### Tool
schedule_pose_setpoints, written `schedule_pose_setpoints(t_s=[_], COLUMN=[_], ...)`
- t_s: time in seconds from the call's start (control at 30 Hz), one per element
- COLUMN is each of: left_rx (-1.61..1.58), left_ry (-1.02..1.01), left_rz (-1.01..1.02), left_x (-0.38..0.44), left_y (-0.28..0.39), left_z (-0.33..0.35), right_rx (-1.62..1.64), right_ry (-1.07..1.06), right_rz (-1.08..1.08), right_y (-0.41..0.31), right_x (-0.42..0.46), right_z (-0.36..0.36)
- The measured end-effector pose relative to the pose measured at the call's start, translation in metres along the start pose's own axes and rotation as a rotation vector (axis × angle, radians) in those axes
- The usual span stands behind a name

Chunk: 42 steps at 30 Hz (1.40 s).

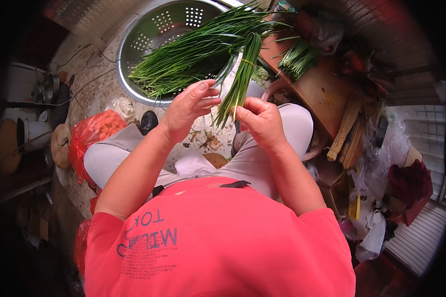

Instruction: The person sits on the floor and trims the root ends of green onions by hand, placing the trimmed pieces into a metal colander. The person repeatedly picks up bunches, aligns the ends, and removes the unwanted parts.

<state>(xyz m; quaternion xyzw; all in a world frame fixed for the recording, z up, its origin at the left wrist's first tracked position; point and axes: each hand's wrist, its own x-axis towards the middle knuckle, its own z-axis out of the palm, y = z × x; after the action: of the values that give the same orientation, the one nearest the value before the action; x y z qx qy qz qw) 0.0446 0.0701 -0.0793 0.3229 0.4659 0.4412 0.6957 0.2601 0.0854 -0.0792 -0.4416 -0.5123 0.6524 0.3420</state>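
Note:
A slim bunch of green garlic chives [241,78] with a yellow band [247,62] around its upper part is held up between my hands. My right hand [263,120] pinches its lower stalk ends with thumb and fingers. Just left of those ends, my left hand [189,107] is raised with its fingers apart and nothing seen in them. Beyond the hands, a large loose heap of chives [193,55] lies across a perforated steel colander [129,41] and sticks out past its right rim.
Tied green bunches [299,59] lie on a brown board [312,89] at right, with wooden sticks [343,130] and clear plastic bags [384,156] nearby. A red plastic bag [96,130] stands by my left knee. Plant scraps [208,140] litter the floor between my feet.

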Motion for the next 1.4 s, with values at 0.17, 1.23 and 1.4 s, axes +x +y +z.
schedule_pose_setpoints(t_s=[0.17,1.23,1.4], left_rx=[0.037,-0.215,-0.246], left_ry=[0.036,0.207,0.394], left_rz=[-0.023,0.219,0.393], left_x=[-0.012,-0.035,-0.021], left_y=[0.005,0.028,0.064], left_z=[-0.013,-0.088,-0.139], right_rx=[-0.010,-0.434,-0.450], right_ry=[0.286,0.395,-0.090], right_rz=[-0.088,0.348,0.251], right_y=[-0.029,-0.011,-0.078], right_x=[0.020,0.081,0.053], right_z=[-0.078,-0.187,-0.099])
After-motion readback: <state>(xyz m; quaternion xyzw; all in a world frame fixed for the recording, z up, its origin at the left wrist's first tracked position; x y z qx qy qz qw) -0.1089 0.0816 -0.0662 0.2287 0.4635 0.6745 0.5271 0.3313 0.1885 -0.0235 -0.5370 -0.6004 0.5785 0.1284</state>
